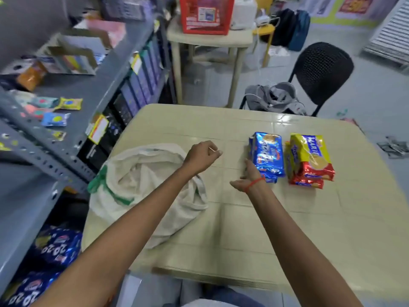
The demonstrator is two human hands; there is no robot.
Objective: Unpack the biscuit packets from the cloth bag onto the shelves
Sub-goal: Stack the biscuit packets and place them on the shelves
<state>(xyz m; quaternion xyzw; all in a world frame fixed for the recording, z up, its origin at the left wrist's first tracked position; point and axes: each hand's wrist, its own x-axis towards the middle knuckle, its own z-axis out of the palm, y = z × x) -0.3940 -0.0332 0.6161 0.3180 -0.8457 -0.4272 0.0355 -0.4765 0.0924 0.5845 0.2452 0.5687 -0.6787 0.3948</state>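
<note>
A white cloth bag (141, 187) with green trim lies slumped and open on the left side of the beige table (276, 229). To its right stands a stack of blue biscuit packets (269, 154), and beside that a stack of yellow-and-red Marie packets (309, 158). My right hand (249, 176) rests with straight fingers against the near left side of the blue stack. My left hand (202, 155) hovers over the table just past the bag, fingers loosely curled and holding nothing.
Grey metal shelves (88, 91) run along the left with small sachets, boxes and price tags; blue biscuit packets (57, 247) fill a lower shelf. A black chair (321, 72) with a grey garment stands behind the table, and a second table holds a red basket (205, 14).
</note>
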